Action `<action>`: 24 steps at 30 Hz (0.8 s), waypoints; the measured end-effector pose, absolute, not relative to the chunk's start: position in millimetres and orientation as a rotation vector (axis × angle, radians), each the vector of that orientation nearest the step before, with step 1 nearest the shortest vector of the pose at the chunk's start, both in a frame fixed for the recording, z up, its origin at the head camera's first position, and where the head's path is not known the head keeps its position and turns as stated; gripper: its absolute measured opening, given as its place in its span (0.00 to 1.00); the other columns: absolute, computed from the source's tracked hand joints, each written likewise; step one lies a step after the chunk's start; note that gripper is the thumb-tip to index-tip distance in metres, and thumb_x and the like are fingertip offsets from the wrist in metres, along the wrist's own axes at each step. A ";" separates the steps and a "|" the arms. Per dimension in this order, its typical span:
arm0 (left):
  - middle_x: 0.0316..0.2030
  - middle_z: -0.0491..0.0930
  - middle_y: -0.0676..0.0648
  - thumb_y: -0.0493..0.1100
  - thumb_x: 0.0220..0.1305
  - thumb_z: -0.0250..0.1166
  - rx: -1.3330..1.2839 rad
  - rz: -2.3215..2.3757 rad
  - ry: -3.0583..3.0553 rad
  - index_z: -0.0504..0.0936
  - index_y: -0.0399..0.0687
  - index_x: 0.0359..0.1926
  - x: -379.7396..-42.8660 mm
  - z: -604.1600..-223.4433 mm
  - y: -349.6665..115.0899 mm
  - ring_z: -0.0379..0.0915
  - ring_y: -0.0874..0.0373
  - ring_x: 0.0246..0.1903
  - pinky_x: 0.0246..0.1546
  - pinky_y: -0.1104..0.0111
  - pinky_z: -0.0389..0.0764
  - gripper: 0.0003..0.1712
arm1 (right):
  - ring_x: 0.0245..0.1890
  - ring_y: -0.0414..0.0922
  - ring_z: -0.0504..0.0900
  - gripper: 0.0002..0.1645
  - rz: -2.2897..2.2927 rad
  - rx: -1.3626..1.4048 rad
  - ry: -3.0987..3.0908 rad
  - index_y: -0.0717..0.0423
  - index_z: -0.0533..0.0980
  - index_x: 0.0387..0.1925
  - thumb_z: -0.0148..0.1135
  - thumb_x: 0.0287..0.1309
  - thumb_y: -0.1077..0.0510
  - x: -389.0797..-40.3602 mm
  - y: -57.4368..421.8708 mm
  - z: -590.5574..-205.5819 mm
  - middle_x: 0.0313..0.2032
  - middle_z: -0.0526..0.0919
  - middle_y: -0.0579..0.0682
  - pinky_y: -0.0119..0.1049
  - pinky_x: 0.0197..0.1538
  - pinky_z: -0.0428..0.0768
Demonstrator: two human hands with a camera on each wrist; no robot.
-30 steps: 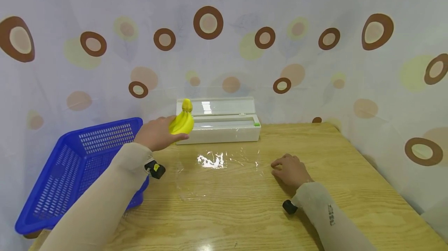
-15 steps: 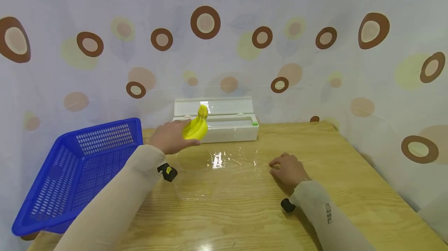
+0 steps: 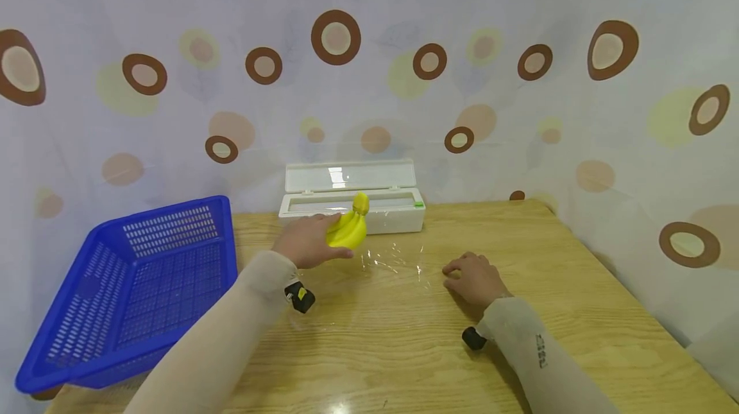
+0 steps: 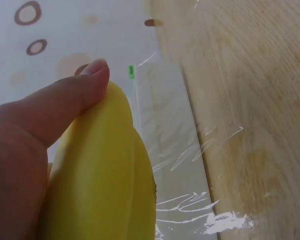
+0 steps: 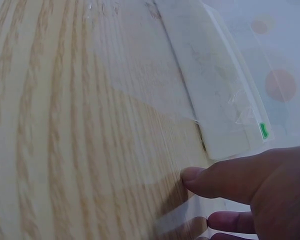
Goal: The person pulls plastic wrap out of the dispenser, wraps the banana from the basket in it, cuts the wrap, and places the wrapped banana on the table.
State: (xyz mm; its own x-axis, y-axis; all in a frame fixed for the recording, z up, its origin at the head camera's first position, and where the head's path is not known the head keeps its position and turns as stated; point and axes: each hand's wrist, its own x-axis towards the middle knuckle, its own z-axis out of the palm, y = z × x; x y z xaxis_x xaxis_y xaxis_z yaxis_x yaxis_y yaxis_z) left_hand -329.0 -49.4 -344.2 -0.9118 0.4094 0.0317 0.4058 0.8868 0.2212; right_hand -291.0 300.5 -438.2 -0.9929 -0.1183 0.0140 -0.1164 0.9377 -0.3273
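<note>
My left hand [image 3: 306,242] grips a bunch of yellow bananas [image 3: 349,229] above the table, its tied stem end pointing up. In the left wrist view the thumb [image 4: 70,102] lies along the bananas [image 4: 95,175]. Beneath them a clear sheet of cling film [image 3: 381,262] spreads over the wood, showing mainly by its glints. The film leads to a long white cling film dispenser [image 3: 395,223] with its lid up. My right hand [image 3: 476,280] rests at the film's right side with fingers loosely bent, holding nothing.
A blue plastic basket [image 3: 161,212] stands on the left of the wooden table [image 3: 519,234]. Behind the dispenser hangs a pale curtain [image 3: 381,99] with brown rings. A green tab [image 3: 419,205] sits at the dispenser's right end.
My left hand has carried the bananas rightward and lower, from beside the basket to over the film, in front of the dispenser. The right hand has stayed in place.
</note>
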 end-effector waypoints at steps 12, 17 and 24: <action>0.71 0.69 0.44 0.74 0.54 0.66 0.689 0.399 2.975 0.62 0.55 0.76 -332.1 -368.9 -30.0 0.70 0.44 0.65 0.67 0.50 0.70 0.54 | 0.54 0.62 0.74 0.17 -0.510 -0.177 3.094 0.49 0.85 0.50 0.65 0.62 0.50 -290.9 298.9 -434.7 0.53 0.79 0.60 0.65 0.55 0.73; 0.71 0.69 0.44 0.70 0.56 0.68 0.763 0.408 2.926 0.63 0.55 0.75 -335.9 -384.9 -21.8 0.68 0.42 0.67 0.68 0.48 0.69 0.52 | 0.54 0.62 0.74 0.17 -0.507 -0.173 3.088 0.48 0.85 0.51 0.66 0.62 0.49 -293.2 301.2 -438.4 0.54 0.79 0.59 0.66 0.56 0.72; 0.71 0.69 0.45 0.72 0.55 0.68 0.843 0.361 2.893 0.63 0.58 0.75 -338.7 -402.4 -13.7 0.69 0.44 0.68 0.69 0.50 0.69 0.52 | 0.54 0.61 0.75 0.18 -0.493 -0.171 3.105 0.47 0.85 0.51 0.66 0.62 0.48 -295.8 303.4 -441.7 0.54 0.79 0.59 0.65 0.55 0.73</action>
State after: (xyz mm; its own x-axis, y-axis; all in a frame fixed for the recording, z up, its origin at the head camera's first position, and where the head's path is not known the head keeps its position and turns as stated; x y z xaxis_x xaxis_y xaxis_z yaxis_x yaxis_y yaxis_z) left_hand -338.7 -13.7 -402.4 -0.8403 0.5409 -0.0355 0.5157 0.8178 0.2554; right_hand -295.8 303.4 -441.7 -0.9941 -0.1063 0.0238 -0.1084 0.9451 -0.3082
